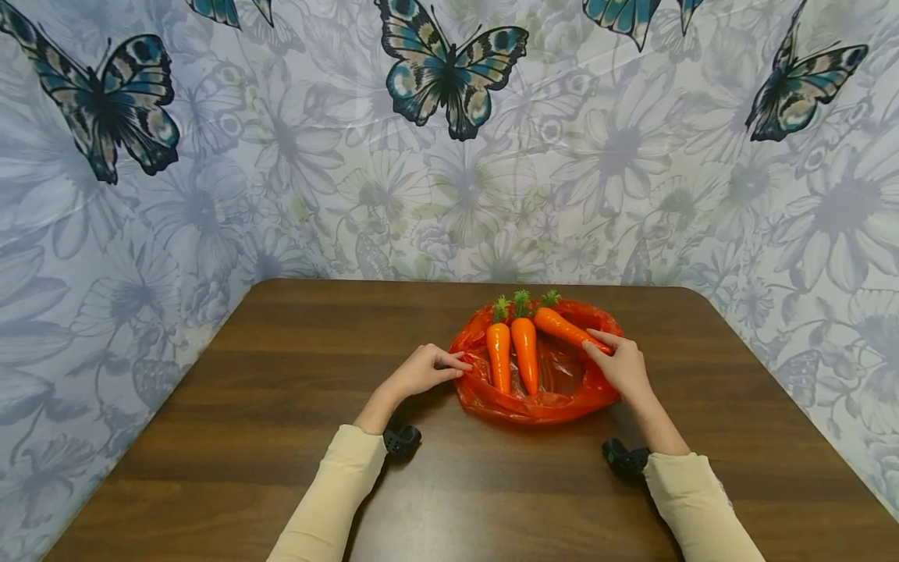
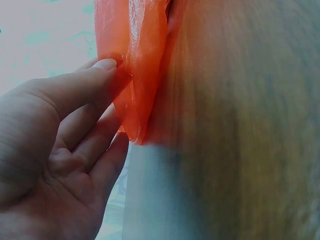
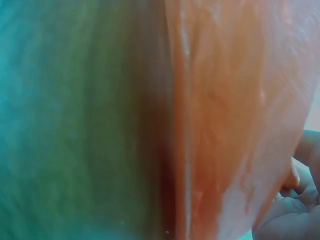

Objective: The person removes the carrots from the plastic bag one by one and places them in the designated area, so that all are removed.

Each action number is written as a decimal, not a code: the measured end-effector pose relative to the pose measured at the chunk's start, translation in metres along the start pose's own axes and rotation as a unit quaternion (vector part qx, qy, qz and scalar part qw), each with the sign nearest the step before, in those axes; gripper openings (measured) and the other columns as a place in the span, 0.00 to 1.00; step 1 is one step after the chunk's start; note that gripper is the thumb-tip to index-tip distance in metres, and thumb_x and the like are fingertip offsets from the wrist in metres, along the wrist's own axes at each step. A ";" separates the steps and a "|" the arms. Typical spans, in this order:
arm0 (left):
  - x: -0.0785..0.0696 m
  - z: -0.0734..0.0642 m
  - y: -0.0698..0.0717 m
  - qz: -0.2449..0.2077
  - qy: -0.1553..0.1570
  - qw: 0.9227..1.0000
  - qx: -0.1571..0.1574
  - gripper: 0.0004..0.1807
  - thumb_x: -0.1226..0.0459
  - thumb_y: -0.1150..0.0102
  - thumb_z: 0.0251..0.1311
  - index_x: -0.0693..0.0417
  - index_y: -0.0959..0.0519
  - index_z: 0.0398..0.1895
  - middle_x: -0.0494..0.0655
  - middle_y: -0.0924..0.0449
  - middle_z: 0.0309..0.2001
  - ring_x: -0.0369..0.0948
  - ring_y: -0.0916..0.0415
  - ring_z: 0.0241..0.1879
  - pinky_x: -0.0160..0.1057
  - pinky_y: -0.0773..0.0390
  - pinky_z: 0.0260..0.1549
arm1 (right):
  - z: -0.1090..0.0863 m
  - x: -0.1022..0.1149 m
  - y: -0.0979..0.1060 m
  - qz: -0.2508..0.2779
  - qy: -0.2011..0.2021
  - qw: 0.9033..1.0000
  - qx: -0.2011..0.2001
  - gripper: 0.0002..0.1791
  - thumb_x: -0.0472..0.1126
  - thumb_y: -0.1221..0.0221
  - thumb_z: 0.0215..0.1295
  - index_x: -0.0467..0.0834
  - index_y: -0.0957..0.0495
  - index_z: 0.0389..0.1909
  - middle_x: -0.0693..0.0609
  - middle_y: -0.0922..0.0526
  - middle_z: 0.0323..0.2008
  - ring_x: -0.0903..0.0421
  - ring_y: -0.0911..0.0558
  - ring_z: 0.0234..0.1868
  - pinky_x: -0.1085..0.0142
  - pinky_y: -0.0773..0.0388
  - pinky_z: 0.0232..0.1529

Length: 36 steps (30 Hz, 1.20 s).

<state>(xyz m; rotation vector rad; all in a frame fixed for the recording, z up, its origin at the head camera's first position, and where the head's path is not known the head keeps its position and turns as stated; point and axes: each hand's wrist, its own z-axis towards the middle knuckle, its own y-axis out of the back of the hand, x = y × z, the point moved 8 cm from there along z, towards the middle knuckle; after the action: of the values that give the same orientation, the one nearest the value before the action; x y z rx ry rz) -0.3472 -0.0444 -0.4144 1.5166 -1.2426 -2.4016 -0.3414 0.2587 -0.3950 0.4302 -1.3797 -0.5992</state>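
Right now, a red plastic bag (image 1: 551,410) sits on the brown wooden tabletop (image 1: 492,492), near the far edge and a little right of the middle, its mouth spread wide and its rim bunched in soft folds. Three orange carrots with frilly green tops (image 1: 521,303) lie in it. The left carrot (image 1: 499,355) and the middle carrot (image 1: 524,355) are side by side, tops pointing away from the person, while the slanting carrot (image 1: 562,324) lies across the far right part of the bag, its narrow end toward the right.

That narrow end is in the right hand (image 1: 625,365), nipped between thumb and index; the fingers are nearly together there, against the bag's right side. From the right wrist, red film covers much of the sight, with the hand only partly showing at the edge. The left hand (image 1: 424,371) pinches the bag's left rim, thumb on one face of the thin plastic and fingers behind it, the gap between them small.

Both arms wear cream sleeves (image 1: 333,492), with a black wrist camera (image 1: 403,441) just past the left cuff. Behind hangs a pale flowered cloth (image 1: 316,172) printed with teal-and-black butterflies (image 1: 449,70).
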 end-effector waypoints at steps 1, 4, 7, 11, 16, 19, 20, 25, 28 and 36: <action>0.001 0.000 0.000 0.000 0.001 1.000 0.000 0.10 0.70 0.39 0.58 0.58 0.15 0.43 0.49 0.19 0.44 0.43 0.29 0.55 0.37 0.32 0.54 | 0.000 -0.001 0.002 0.024 -0.013 1.000 0.001 0.26 0.46 0.45 0.68 0.34 0.30 0.61 0.32 0.27 0.53 0.42 0.25 0.49 0.58 0.24 0.46; 0.003 0.001 -0.001 -0.001 0.004 1.000 0.002 0.11 0.70 0.39 0.58 0.58 0.15 0.43 0.49 0.19 0.44 0.42 0.29 0.55 0.36 0.32 0.54 | -0.001 -0.002 0.006 0.121 -0.038 0.992 0.011 0.28 0.46 0.45 0.68 0.32 0.32 0.62 0.32 0.30 0.56 0.56 0.21 0.45 0.67 0.24 0.45; 0.006 0.000 -0.001 0.000 0.007 1.000 0.002 0.11 0.70 0.39 0.58 0.58 0.15 0.44 0.49 0.19 0.44 0.41 0.29 0.55 0.36 0.32 0.54 | -0.001 0.001 0.009 0.230 -0.050 0.972 0.026 0.30 0.43 0.45 0.67 0.29 0.37 0.64 0.32 0.38 0.60 0.65 0.21 0.43 0.66 0.28 0.48; 0.007 0.001 0.000 0.002 0.005 1.000 0.001 0.11 0.70 0.39 0.58 0.58 0.15 0.43 0.49 0.19 0.45 0.42 0.28 0.55 0.37 0.31 0.53 | -0.003 0.011 0.014 0.343 -0.048 0.937 0.046 0.32 0.38 0.44 0.66 0.26 0.41 0.65 0.38 0.35 0.56 0.65 0.20 0.43 0.66 0.29 0.49; 0.007 0.001 0.002 0.007 0.004 1.000 -0.005 0.10 0.70 0.39 0.58 0.57 0.15 0.43 0.47 0.18 0.43 0.42 0.28 0.54 0.38 0.31 0.53 | -0.007 0.031 0.017 0.426 -0.026 0.901 0.074 0.21 0.35 0.42 0.64 0.37 0.25 0.58 0.52 0.25 0.46 0.61 0.19 0.44 0.69 0.25 0.45; 0.007 0.001 0.001 0.006 0.003 1.000 -0.003 0.10 0.69 0.39 0.58 0.56 0.15 0.43 0.47 0.18 0.43 0.42 0.28 0.54 0.37 0.31 0.53 | -0.011 0.044 0.016 0.441 -0.007 0.892 0.099 0.13 0.35 0.43 0.65 0.45 0.18 0.49 0.52 0.26 0.48 0.61 0.20 0.46 0.69 0.26 0.46; 0.007 0.001 0.001 0.005 0.002 1.000 -0.002 0.10 0.69 0.39 0.59 0.56 0.15 0.43 0.47 0.18 0.43 0.42 0.28 0.54 0.37 0.31 0.53 | -0.013 0.048 0.016 0.441 -0.002 0.891 0.107 0.13 0.34 0.44 0.65 0.46 0.17 0.48 0.51 0.27 0.50 0.61 0.20 0.46 0.68 0.26 0.46; 0.007 0.002 0.002 0.002 -0.001 1.000 -0.002 0.10 0.69 0.40 0.59 0.57 0.15 0.43 0.48 0.18 0.43 0.43 0.28 0.55 0.37 0.31 0.53 | -0.022 0.064 0.014 0.455 0.018 0.878 0.147 0.14 0.32 0.48 0.68 0.47 0.17 0.47 0.48 0.32 0.53 0.60 0.22 0.48 0.67 0.27 0.48; 0.007 0.002 0.004 0.005 0.002 1.000 -0.005 0.10 0.70 0.39 0.59 0.57 0.15 0.43 0.48 0.18 0.43 0.43 0.28 0.55 0.37 0.31 0.53 | -0.027 0.072 0.014 0.460 0.033 0.872 0.164 0.15 0.30 0.51 0.69 0.45 0.18 0.47 0.48 0.30 0.52 0.59 0.22 0.48 0.66 0.28 0.49; 0.007 0.002 0.001 0.003 0.008 1.000 0.004 0.10 0.69 0.40 0.59 0.58 0.15 0.43 0.50 0.19 0.44 0.39 0.27 0.53 0.35 0.30 0.51 | -0.062 0.073 -0.012 0.444 0.021 0.861 0.247 0.17 0.31 0.52 0.70 0.44 0.20 0.54 0.50 0.24 0.52 0.56 0.22 0.51 0.62 0.30 0.51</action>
<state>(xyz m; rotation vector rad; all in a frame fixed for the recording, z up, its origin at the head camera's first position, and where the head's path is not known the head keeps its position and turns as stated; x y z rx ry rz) -0.3528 -0.0469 -0.4183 1.5303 -1.2536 -2.3782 -0.2758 0.2002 -0.3551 0.1593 -1.5012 0.5361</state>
